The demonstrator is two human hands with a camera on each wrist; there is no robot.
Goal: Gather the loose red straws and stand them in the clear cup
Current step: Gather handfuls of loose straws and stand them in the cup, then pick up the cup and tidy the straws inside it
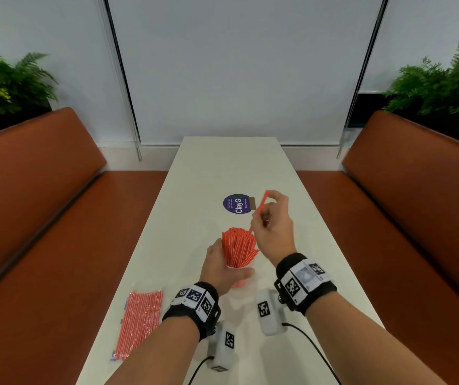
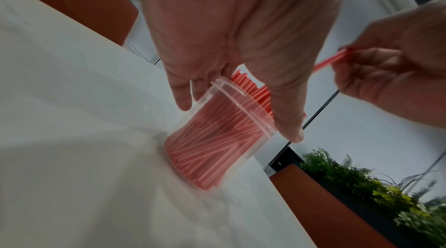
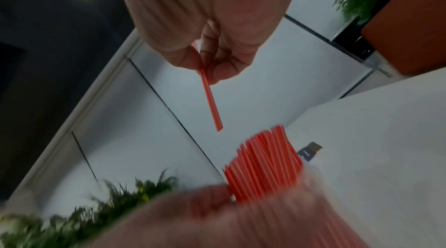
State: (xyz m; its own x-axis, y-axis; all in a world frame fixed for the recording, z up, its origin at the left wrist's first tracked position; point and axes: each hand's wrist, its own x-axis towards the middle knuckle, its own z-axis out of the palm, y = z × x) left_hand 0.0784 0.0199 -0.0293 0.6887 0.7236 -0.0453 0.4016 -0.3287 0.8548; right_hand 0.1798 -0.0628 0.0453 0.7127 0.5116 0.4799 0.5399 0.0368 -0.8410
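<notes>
A clear cup (image 2: 224, 137) packed with several red straws (image 1: 238, 245) stands on the white table (image 1: 222, 168). My left hand (image 1: 224, 269) wraps round the cup near its rim, thumb on the near side; in the left wrist view my thumb (image 2: 287, 116) and fingers (image 2: 181, 90) flank the rim. My right hand (image 1: 271, 220) hovers just above and to the right of the bundle, pinching a single red straw (image 1: 260, 208) that slants down toward the straw tops. In the right wrist view the single straw (image 3: 211, 99) hangs from my fingertips above the bundle (image 3: 263, 162).
A plastic packet of red straws (image 1: 140, 320) lies at the table's near left edge. A round purple sticker (image 1: 236, 204) sits beyond the cup. Orange benches (image 1: 42, 218) flank the table on both sides, and plants (image 1: 445, 84) stand behind them.
</notes>
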